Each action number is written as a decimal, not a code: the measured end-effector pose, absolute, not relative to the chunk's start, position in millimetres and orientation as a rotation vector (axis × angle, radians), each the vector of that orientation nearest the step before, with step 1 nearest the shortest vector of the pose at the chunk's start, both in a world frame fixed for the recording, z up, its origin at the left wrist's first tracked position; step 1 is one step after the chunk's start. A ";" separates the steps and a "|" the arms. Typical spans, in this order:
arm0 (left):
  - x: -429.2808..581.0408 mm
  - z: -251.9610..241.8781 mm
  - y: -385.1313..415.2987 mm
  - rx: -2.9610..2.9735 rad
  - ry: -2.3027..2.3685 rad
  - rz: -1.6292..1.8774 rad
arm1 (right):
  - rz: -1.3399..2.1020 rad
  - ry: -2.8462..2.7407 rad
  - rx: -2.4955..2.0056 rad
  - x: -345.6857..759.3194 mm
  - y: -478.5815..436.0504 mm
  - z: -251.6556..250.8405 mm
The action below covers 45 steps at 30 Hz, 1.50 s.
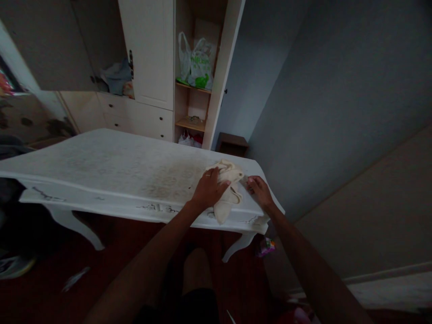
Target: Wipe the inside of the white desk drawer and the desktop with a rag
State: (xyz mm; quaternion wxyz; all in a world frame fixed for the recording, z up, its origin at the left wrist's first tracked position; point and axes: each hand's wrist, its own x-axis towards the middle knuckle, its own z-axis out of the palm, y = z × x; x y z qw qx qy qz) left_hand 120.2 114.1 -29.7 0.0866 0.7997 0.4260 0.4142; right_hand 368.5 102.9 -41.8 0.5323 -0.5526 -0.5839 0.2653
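Observation:
A cream cloth (227, 209) lies crumpled on the right end of the white table (135, 150), one corner hanging over the front edge. On its left side rests my left hand (207, 189), wearing a ring, with fingers and thumb holding the fabric. Just right of the cloth, my right hand (259, 190) is closed in a pinch above the tabletop. Something small and greyish shows at its fingertips, too dim to name. Dark smudges mark the tabletop left of the cloth.
Behind the table stands a white wardrobe (151, 54) with open doors; plastic bags (200, 65) sit on its shelf. A small brown cabinet (232, 143) is beside the grey wall (324, 99). A purple box (266, 247) lies on the floor by the right table leg.

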 end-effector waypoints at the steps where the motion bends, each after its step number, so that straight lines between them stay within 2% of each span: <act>1: 109.8 -32.1 117.1 2.368 1.280 1.228 | 0.586 -1.459 -1.346 367.1 101.6 -40.8; 9: 11.3 -16.3 142.0 1.998 1.703 1.155 | 0.326 -1.737 -1.416 358.9 97.2 -39.7; 15: -16.7 -12.5 138.9 1.996 2.112 1.109 | 0.216 -1.783 -1.500 357.8 95.6 -37.6; 20: -24.7 -38.6 153.4 2.316 1.743 1.267 | 0.169 -1.786 -1.530 356.4 93.2 -36.9; 27: -28.6 -61.7 177.0 2.096 1.518 1.474 | 0.111 -1.754 -1.561 359.4 88.2 -40.4; 31: -30.5 -58.9 180.3 2.005 1.584 1.354 | 0.171 -1.725 -1.469 354.4 86.7 -44.7; 37: -31.5 -47.9 175.9 1.983 1.684 1.222 | 0.465 -1.850 -1.220 325.1 78.9 -50.0; 45: -30.8 -41.3 170.3 1.967 1.723 1.140 | 0.394 -2.254 -1.347 291.9 93.5 -36.5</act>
